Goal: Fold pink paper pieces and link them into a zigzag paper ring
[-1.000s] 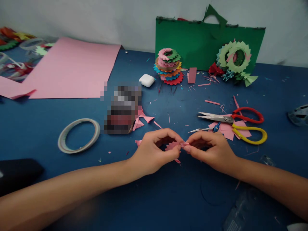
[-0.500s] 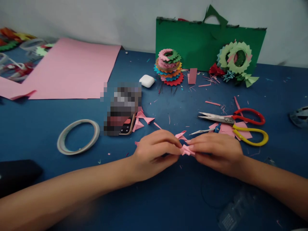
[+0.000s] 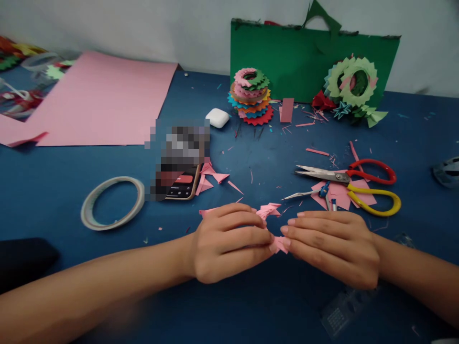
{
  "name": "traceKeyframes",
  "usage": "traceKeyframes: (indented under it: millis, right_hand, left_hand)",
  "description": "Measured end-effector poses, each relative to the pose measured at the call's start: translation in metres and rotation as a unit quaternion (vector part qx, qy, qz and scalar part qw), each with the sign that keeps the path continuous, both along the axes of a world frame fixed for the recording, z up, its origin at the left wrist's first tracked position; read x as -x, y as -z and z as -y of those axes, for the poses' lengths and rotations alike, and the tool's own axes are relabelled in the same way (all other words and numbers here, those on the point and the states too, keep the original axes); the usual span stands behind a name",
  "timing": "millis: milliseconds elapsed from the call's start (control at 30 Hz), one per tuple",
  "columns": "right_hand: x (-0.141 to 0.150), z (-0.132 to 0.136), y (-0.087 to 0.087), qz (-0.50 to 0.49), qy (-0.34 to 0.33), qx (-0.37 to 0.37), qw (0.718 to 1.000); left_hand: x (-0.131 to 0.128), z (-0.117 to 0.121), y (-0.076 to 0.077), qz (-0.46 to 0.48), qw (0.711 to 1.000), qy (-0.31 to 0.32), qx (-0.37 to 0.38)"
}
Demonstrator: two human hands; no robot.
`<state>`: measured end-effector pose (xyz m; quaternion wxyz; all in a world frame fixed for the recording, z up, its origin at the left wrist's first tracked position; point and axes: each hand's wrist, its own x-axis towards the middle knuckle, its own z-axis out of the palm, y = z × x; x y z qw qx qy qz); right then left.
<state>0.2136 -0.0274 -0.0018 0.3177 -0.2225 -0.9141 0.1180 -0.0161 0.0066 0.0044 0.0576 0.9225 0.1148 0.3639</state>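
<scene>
Between my two hands is a small piece of folded pink paper [image 3: 280,244], pinched from both sides. My left hand [image 3: 229,241] is closed on its left end, back of the hand upward. On the other end my right hand [image 3: 330,246] presses with its fingertips, its fingers held together. The thumbs and part of the paper are hidden. Just beyond my left fingers lies another pleated pink paper piece [image 3: 268,210]. Scissors [image 3: 339,177] with one red and one yellow handle rest beyond my right hand, beside a compass [image 3: 324,190] and pink paper squares [image 3: 339,196].
A tape roll [image 3: 113,203] and a phone [image 3: 182,184] lie to the left, with a white earbud case [image 3: 217,118] behind. A large pink sheet [image 3: 107,100] covers the back left. Paper rings [image 3: 251,95] stack before a green board [image 3: 287,62]. A clear ruler [image 3: 344,310] lies front right.
Both hands have come slightly nearer to me with the folded paper, and my right hand has turned so its back shows more. More of the pleated piece beyond is uncovered.
</scene>
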Motion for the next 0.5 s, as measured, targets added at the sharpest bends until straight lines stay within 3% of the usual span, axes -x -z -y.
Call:
traceKeyframes:
  millis: [100,233,500]
  right_hand:
    - [-0.002,-0.005,0.001,0.003,-0.003,-0.013,1.000]
    - [-0.004,-0.014,0.003,-0.009,-0.063,-0.096,0.993]
    - [-0.002,-0.021,0.005,-0.006,-0.097,-0.119,0.988]
  left_hand:
    - [0.001,0.000,-0.002,-0.012,1.000,0.005,0.001]
    - [0.000,0.001,0.006,0.008,1.000,0.007,0.020]
    - [-0.004,0.003,0.015,-0.019,0.987,-0.009,0.160]
